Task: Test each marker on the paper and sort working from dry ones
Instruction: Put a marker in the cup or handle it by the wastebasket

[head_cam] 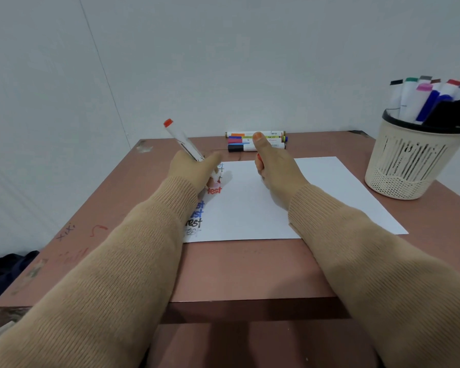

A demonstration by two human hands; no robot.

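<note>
While your left hand (194,168) grips the red marker (182,140), fingers curled round its white barrel, the red end of the marker tilts up and away from you. Its lower end comes down at the left edge of the paper (316,197), just above a red "test"; whether the tip touches the sheet is not clear. Below that word runs a column of test words (195,217) in blue, black and a faint grey, partly hidden by your sleeve.

Your right hand (274,168) rests over the middle of the paper with its thumb raised and its fingers curled under; I cannot tell whether they hold anything.

Four lying markers (266,146) sit side by side at the far edge of the table (237,269). To your right, beside the paper, a cream basket (409,166) holds the standing markers (409,99).
</note>
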